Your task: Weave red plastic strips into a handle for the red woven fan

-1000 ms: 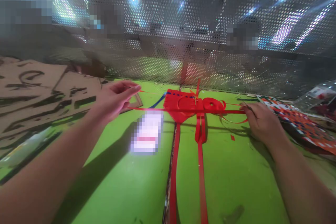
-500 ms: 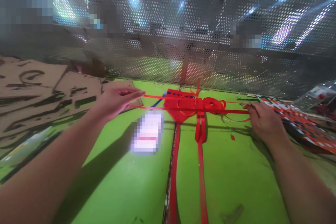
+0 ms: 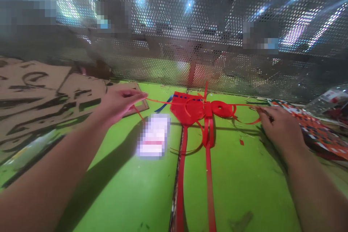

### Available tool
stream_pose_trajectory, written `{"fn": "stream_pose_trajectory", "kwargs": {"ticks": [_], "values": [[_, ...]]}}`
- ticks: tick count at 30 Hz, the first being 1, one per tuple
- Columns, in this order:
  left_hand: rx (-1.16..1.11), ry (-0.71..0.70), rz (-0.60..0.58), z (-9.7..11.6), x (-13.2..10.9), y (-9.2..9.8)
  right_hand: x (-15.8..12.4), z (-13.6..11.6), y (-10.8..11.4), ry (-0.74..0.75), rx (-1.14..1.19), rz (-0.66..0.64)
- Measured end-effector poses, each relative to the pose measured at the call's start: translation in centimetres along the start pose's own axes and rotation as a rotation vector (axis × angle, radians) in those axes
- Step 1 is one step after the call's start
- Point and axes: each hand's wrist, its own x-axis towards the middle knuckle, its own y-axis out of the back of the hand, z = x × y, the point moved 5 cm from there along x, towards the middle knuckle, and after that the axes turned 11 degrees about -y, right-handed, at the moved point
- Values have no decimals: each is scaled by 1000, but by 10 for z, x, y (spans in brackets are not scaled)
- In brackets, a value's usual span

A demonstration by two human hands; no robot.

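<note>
A thin red ribbon point(image 3: 161, 101) runs across from my left hand point(image 3: 121, 103) to my right hand point(image 3: 277, 121). My left hand pinches it between thumb and fingertips, and a loose length hangs below the fingers. At the other side my right hand is closed on the ribbon too; its fingertips are partly hidden. Under the stretched ribbon lies a red pointed piece point(image 3: 185, 114) with blue marks along its top. Beside it are a flat coil of red ribbon point(image 3: 220, 108) and a folded red strip bundle point(image 3: 208, 127). A slack ribbon loop curls below the red piece.
Two long red strips point(image 3: 208, 185) run toward me over the green table point(image 3: 244, 181). A blurred bright phone-like rectangle point(image 3: 154, 136) lies left of them. Cut cardboard sheets point(image 3: 49, 79) are at left, a patterned orange sheet point(image 3: 312, 127) at right. A perforated metal panel point(image 3: 174, 43) stands behind.
The lower ribbon strand, earlier drawn straight between my hands, has gone slack and dropped into a loop. The upper strand stays stretched. My right hand has shifted slightly right.
</note>
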Motion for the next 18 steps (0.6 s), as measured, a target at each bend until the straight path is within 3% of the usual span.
{"fn": "stream_pose_trajectory", "kwargs": {"ticks": [6, 9, 13, 18], "values": [[-162, 62, 0, 20, -11, -16, -9, -46, 19, 24, 118, 89], [-172, -21, -5, 40, -22, -23, -20, -79, 24, -82, 386, 44], [-214, -147, -24, 71, -41, -35, -48, -144, 14, -60, 705, -286], [-325, -164, -51, 91, -56, -51, -84, -214, -4, -13, 934, -691]]}}
